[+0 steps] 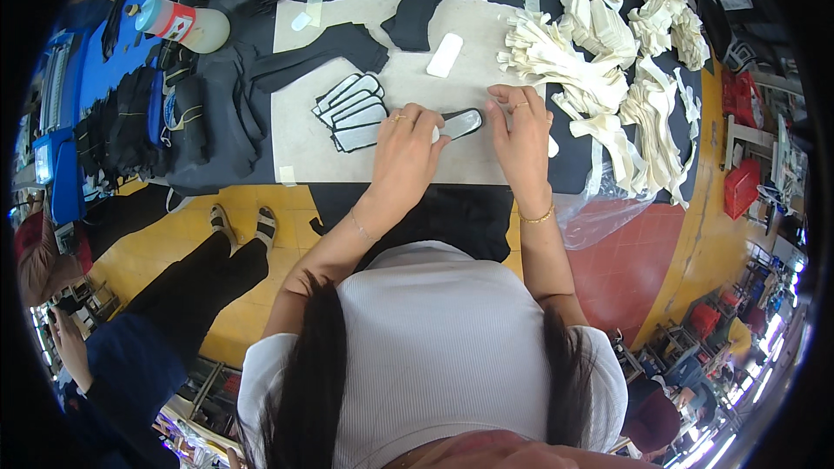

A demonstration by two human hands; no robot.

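Observation:
A dark fabric piece with a rounded end and a pale grey-white inner panel (466,124) lies on the pale board. My left hand (404,146) rests over its left part, fingers curled. A small white bit (437,134) shows between the left thumb and fingers; its kind is unclear. My right hand (521,135) is just right of the rounded end, fingers bent, thumb and forefinger apart, with nothing visible between them. Left of my left hand, several similar dark-edged pieces (356,115) lie fanned and overlapping. A white rounded strip (445,56) lies beyond my hands.
The pale board (300,135) covers the table's middle. Cream fabric strips (599,87) heap up at right, above a clear plastic bag (604,208). Dark fabric (221,113) and a capped bottle (184,24) are at left. Another person's legs (208,274) stand at lower left.

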